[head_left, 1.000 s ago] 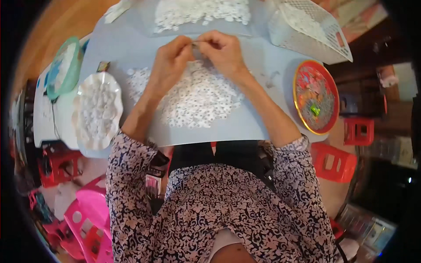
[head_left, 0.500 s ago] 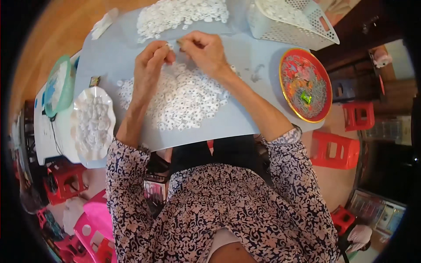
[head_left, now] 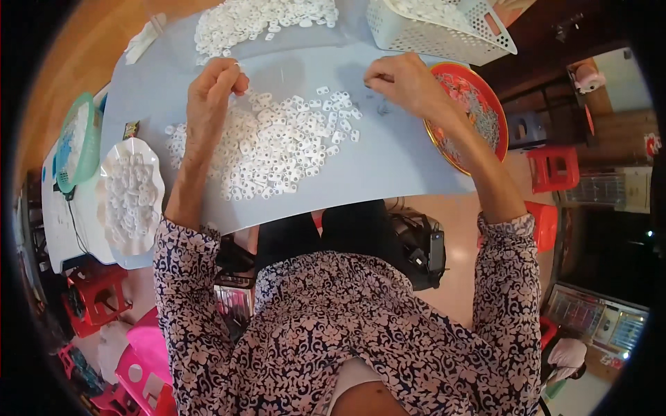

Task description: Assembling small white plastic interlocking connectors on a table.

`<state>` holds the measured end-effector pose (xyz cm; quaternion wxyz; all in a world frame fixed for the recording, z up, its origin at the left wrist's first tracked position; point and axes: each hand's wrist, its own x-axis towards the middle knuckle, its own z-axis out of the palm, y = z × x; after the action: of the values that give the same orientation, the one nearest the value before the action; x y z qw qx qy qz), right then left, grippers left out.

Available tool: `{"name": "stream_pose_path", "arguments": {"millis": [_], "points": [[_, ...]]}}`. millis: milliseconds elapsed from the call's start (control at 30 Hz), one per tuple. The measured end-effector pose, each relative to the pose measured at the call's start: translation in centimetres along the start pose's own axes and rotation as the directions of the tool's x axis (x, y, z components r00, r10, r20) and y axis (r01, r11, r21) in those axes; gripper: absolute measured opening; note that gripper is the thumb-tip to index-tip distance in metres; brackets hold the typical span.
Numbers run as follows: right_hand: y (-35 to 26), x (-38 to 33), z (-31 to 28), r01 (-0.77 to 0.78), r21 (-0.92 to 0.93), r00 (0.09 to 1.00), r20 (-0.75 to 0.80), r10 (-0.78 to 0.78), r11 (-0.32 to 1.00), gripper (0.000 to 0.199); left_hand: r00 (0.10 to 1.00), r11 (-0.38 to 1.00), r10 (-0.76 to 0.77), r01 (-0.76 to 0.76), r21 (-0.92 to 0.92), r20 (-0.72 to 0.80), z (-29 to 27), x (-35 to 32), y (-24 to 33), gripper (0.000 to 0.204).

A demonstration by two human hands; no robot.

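White perforated plastic basket [head_left: 444, 31] holding white pieces, scalloped white dish [head_left: 130, 197] likewise filled, round red tray [head_left: 472, 114], left hand [head_left: 211, 93] fingertips pinched on small white plastic ring [head_left: 238, 66] above loose pile of white rings [head_left: 270, 149], right hand [head_left: 402, 83] fingers curled together, contents indiscernible.

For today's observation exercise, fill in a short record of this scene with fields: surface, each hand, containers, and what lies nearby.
Surface: pale blue table, seen from above.
Left hand: raised over the near pile of small white pieces, fingers pinched; what they hold is too small to tell.
Right hand: on the table beside the red round tray, fingers curled.
Containers: white lattice basket at the far edge; white scalloped dish of pieces on the left; green basket.
Nearby: second far pile of white pieces; red stools.
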<state>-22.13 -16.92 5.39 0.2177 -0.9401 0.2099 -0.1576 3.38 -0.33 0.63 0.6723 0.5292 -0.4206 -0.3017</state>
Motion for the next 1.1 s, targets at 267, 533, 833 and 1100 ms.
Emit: {"name": "stream_pose_path", "arguments": {"millis": [267, 533, 833, 1100], "points": [[1.4, -1.4, 0.9, 0.103, -0.197, 0.992, 0.088, -0.087, 0.975, 0.009, 1.000, 0.999, -0.023, 0.022, 0.026, 0.018, 0.2, 0.0, -0.5, 0.018], [1.4, -0.9, 0.7, 0.062, -0.211, 0.995, 0.085, -0.045, 0.975, 0.004, 0.999, 0.997, -0.025, 0.023, 0.076, 0.027, 0.7, -0.3, -0.2, 0.018], [-0.5, -0.4, 0.3, -0.048, 0.056, 0.979, 0.200, 0.036, 0.997, 0.006, 0.998, 0.994, -0.032, 0.026, 0.109, 0.052, 0.7, -0.4, -0.1, 0.019], [-0.2, -0.3, 1.2, 0.041, -0.079, 0.980, 0.199, -0.024, 0.996, 0.008, 0.998, 0.991, -0.048, 0.042, 0.124, 0.049, 1.1, -0.6, 0.1, 0.019]]}}
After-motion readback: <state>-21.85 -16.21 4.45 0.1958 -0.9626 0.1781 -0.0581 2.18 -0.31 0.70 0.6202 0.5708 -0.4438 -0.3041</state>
